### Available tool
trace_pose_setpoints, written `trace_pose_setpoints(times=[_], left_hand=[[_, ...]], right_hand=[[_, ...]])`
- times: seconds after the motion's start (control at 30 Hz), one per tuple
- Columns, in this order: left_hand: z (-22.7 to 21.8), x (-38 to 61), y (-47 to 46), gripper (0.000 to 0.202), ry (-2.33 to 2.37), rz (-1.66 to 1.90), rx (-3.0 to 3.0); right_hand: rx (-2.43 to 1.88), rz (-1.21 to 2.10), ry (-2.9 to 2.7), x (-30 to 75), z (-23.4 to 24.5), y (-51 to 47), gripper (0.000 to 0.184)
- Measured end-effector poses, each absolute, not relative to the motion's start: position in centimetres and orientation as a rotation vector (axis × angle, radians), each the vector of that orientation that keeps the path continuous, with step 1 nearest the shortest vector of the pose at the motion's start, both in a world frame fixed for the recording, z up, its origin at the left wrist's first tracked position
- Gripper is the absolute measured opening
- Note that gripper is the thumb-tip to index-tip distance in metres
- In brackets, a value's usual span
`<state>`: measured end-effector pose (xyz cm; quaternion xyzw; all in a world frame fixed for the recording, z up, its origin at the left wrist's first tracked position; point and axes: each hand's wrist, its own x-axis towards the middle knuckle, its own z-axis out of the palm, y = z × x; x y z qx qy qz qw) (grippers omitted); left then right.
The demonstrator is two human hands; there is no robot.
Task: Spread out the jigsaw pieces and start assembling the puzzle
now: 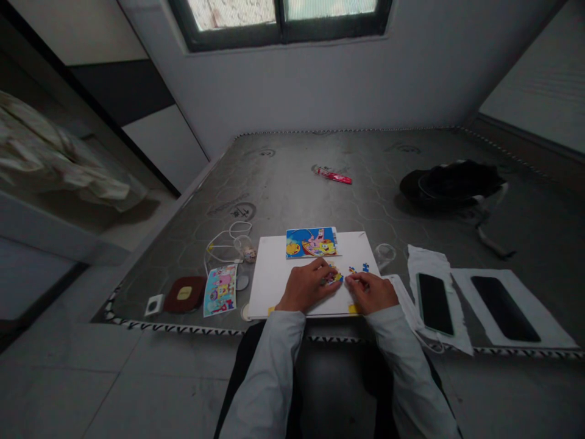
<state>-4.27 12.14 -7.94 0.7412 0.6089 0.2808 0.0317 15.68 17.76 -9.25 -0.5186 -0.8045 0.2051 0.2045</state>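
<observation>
A partly joined jigsaw puzzle with blue and yellow parts lies on a white board. Over its left side rests my left hand, fingers stretched out and touching it, so much of it is hidden. Close by on the right, my right hand has its thumb and fingertips pinched at the puzzle's edge; what they hold, if anything, is too small to make out. Loose puzzle pieces lie just beyond the right hand. Behind both hands is a blue cartoon picture card on the board.
Left of the board are a cartoon sheet, a brown case and a white cable. To the right lie a phone, a dark tablet-like slab and a black bag. A red packet is farther back.
</observation>
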Motion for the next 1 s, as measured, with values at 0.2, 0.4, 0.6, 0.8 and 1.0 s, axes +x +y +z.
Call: trace_pose_setpoints(times=[0.2,0.4,0.6,0.8,1.0], left_hand=[[-7.93,-4.21,12.15,0.032,1.871,0.862,2.285],[-8.00,-4.22,12.16,0.033,1.858,0.879,2.288],[-8.21,-4.26,12.17,0.031,1.862,0.872,2.287],[-8.18,-4.27,12.16,0.032,1.844,0.888,2.287],[-8.00,-4.21,12.14,0.031,1.836,0.920,2.290]], right_hand=[[-1.387,0.599,-2.224,15.59,-9.06,17.64,0.033],[-1.368,0.593,-2.227,15.47,-8.81,17.44,0.030],[-1.328,0.596,-2.197,15.47,-9.01,17.45,0.031],[-1.313,0.624,-2.199,15.57,-9.29,17.79,0.030],[-1.374,0.671,-2.135,15.31,-8.86,17.44,0.033]])
